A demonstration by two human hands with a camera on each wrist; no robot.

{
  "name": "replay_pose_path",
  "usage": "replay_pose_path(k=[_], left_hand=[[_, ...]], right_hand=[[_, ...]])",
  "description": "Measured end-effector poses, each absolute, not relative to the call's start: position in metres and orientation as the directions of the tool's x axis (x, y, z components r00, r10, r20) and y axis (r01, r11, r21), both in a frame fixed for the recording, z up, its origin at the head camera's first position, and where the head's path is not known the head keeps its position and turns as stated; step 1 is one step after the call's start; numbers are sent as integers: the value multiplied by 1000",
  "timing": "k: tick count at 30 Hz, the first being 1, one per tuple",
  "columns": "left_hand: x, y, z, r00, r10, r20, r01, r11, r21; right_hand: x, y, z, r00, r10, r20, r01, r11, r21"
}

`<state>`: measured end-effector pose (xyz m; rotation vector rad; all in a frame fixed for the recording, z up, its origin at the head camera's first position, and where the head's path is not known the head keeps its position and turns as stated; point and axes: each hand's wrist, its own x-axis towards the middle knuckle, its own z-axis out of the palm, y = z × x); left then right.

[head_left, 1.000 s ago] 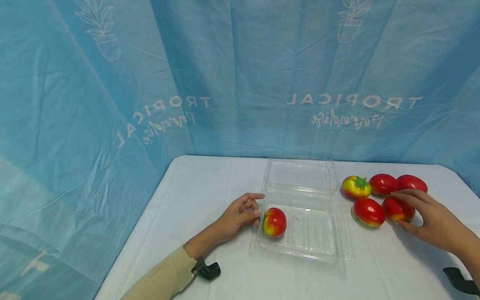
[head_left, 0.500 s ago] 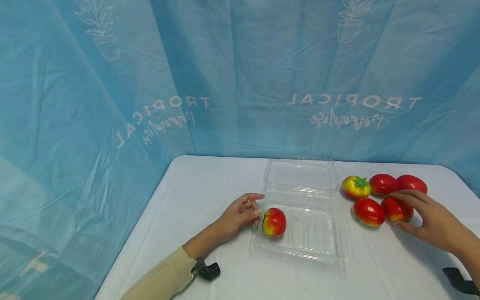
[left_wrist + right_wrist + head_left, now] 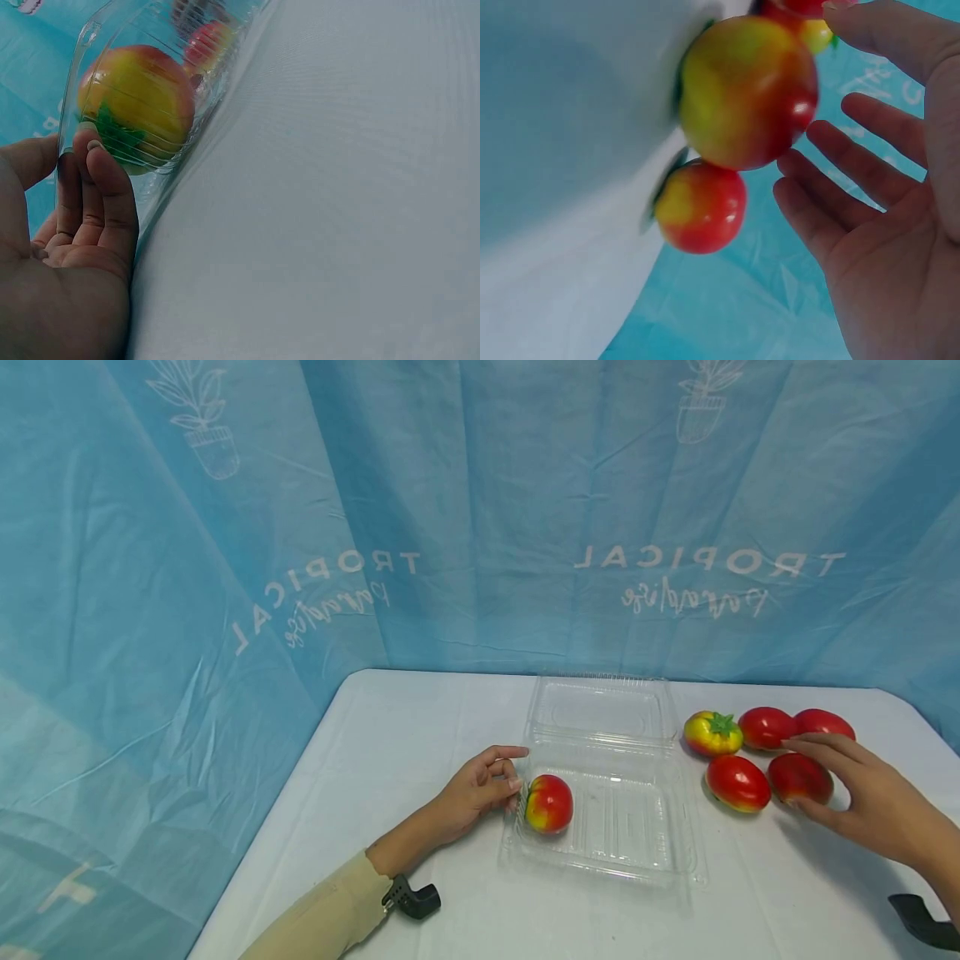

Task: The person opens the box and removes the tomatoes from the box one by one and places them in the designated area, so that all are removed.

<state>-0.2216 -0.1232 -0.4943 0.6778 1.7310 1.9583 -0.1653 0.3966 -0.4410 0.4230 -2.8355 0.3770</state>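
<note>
My left hand (image 3: pixel 480 793) is at the left wall of a clear plastic clamshell container (image 3: pixel 630 827), gripping its edge between thumb and curled fingers (image 3: pixel 112 180). Inside it, by that wall, lies one red-and-yellow tomato (image 3: pixel 549 804); its green calyx shows through the plastic in the left wrist view. My right hand (image 3: pixel 873 793) is loosely arched over another glossy tomato (image 3: pixel 800 778), with thumb and fingers spread. In the right wrist view a tomato (image 3: pixel 748 91) sits close to the fingertips, not enclosed; whether they touch it I cannot tell.
Nearby are more tomatoes: one red (image 3: pixel 738 783), one yellow with a green calyx (image 3: pixel 712 733), and two red at the back (image 3: pixel 767 728). The container's lid (image 3: pixel 603 710) lies folded back. Blue curtain (image 3: pixel 480 527) hangs behind the white-covered table (image 3: pixel 420 718).
The tomato under my right hand shifts slightly left, then back right, and now looks darker. My right hand barely moves. My left hand and the container stay put.
</note>
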Motion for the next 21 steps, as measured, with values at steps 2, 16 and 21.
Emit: replay_pose_path(k=[2,16,21], left_hand=[[-222,-123,-495,-785,616,72,-3,-119,993],[-222,-123,-494,-785,615,73,4,-113,994],[-221,-124,-493,-788,612,67,-3,-112,994]], right_hand=[[-164,394,-438,-917,-261,302,-331,919,-212],[-150,366,-412,-872,-304,382,-404,889,-215],[-148,356,-408,-849,-331,411,-445,869,-219]])
